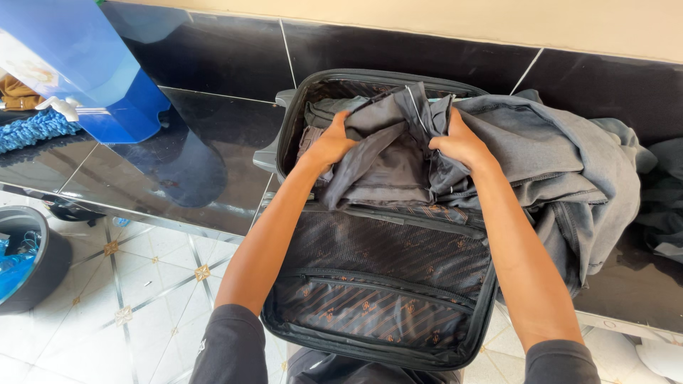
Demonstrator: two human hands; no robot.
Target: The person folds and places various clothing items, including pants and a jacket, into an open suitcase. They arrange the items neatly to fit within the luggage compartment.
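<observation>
Left hand (333,144) and right hand (459,144) both grip the soft grey garment (388,160) over the open suitcase (384,284); it looks light and floppy, best held at the edges.

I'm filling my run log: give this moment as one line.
left hand: grips grey lining fabric | right hand: grips same fabric | open suitcase | grey jacket beside

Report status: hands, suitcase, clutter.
Left hand and right hand both gripping grey cloth. Suitcase open. Grey garment spilling over its right side.
</observation>
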